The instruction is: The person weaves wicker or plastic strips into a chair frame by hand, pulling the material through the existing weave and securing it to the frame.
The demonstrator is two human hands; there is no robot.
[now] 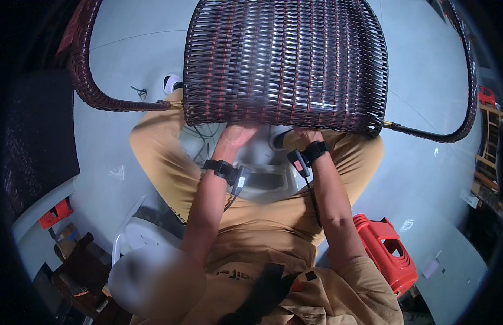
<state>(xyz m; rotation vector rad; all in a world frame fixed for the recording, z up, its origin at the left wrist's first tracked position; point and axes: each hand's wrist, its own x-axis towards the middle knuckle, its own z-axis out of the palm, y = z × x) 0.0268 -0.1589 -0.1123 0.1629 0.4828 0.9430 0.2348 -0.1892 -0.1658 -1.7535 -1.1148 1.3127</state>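
A dark brown woven wicker chair [284, 65] with red strands spans the upper middle, its broad panel over my knees. A curved wicker-wrapped armrest [99, 97] joins it at the left, and a matching armrest [457, 132] at the right. My left hand [241, 132] reaches beneath the panel's near edge, left of its middle. My right hand [306, 133] goes under the same edge, a little further right. The fingers of both hands are hidden by the weave, so their grip does not show. Each wrist wears a black strap with a small device.
Dark cables [200, 142] lie on the pale floor between my legs. A red plastic stool [389, 254] stands beside my right elbow. At the lower left is a white plastic chair [145, 233]. A large dark panel [40, 146] occupies the left, and wooden frames [488, 141] the far right.
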